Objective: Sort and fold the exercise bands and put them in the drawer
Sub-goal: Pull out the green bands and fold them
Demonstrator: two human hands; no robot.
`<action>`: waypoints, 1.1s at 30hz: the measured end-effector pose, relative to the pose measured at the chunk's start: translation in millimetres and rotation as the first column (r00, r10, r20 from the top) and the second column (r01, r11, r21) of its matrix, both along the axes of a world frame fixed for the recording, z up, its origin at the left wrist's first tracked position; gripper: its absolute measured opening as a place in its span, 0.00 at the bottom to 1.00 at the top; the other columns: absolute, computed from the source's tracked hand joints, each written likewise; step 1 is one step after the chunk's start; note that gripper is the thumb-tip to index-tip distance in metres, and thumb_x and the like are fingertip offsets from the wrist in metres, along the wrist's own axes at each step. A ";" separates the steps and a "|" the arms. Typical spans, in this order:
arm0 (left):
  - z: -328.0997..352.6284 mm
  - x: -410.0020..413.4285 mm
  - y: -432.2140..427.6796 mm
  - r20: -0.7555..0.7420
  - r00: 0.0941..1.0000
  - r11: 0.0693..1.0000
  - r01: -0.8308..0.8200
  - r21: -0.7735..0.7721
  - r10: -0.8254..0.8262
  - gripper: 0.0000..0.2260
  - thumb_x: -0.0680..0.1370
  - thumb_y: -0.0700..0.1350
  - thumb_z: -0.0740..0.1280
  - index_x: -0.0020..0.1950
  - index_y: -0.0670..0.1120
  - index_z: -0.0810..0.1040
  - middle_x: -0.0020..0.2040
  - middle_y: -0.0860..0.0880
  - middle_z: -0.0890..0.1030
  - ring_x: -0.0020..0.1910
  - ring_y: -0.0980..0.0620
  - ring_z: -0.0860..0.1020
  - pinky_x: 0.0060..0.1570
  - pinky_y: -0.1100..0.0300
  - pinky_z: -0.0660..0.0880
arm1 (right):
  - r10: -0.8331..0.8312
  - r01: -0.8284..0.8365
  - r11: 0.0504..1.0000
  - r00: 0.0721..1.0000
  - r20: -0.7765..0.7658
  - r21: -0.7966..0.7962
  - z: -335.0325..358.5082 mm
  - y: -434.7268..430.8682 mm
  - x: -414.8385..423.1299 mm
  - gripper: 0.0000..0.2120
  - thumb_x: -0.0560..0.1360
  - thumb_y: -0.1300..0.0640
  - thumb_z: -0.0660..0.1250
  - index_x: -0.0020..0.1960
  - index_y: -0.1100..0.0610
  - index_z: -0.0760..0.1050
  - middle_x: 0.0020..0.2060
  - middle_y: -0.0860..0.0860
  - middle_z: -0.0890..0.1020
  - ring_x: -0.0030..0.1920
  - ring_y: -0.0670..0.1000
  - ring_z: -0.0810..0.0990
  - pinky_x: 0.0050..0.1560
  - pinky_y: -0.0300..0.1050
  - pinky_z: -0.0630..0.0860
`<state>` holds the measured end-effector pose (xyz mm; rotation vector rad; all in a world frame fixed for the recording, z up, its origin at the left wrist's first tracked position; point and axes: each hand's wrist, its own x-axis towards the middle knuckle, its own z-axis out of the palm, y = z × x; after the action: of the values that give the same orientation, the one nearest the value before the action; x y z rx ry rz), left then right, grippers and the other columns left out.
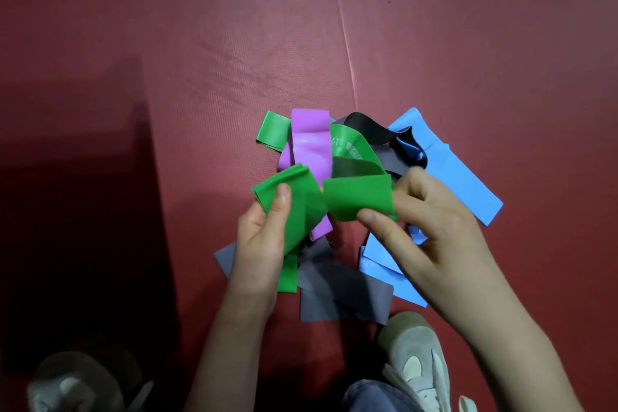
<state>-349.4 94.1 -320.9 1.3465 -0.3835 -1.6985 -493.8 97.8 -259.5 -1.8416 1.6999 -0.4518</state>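
Grasps the folded end of a green band [297,207] in the left grip [264,237], with thumb pressed flat on top and fingers curled beneath. Pinches the other end of the same green band in the right grip [424,227], with thumb under the lower edge and fingers curled behind. Holds both ends just above the pile, close together and meeting at the middle.

Locates the pile on a red floor mat [167,77], just beside a seam [344,43] in the mat. Shows a purple band [311,147] directly behind the held band, running away from the person and passing under the left end. Shows a second green strip [272,134] beside the far end of the purple band; cannot tell whether it belongs to the held band. Shows a black band [368,127], curled, at the far side of the pile, touching a blue band [458,170] that extends to the right beneath the right grip. Shows a grey band [344,294] flat on the near side, partly under the left grip. Shows a pale shoe [414,354] just beside the grey band and another shoe [77,381] well apart at the lower left.
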 end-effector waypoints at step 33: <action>-2.1 -4.9 3.5 -0.188 0.982 0.996 0.040 0.076 -0.025 0.14 0.70 0.51 0.60 0.46 0.46 0.80 0.41 0.48 0.85 0.42 0.55 0.83 0.41 0.65 0.78 | -0.466 0.309 0.884 0.650 0.601 0.351 -57.9 -6.5 59.3 0.04 0.70 0.56 0.62 0.39 0.54 0.76 0.30 0.43 0.78 0.33 0.38 0.75 0.37 0.33 0.72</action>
<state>-354.3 97.6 -323.0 1.2298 -0.2339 -1.8667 -434.5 91.3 -317.5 -0.9380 1.5196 -0.9413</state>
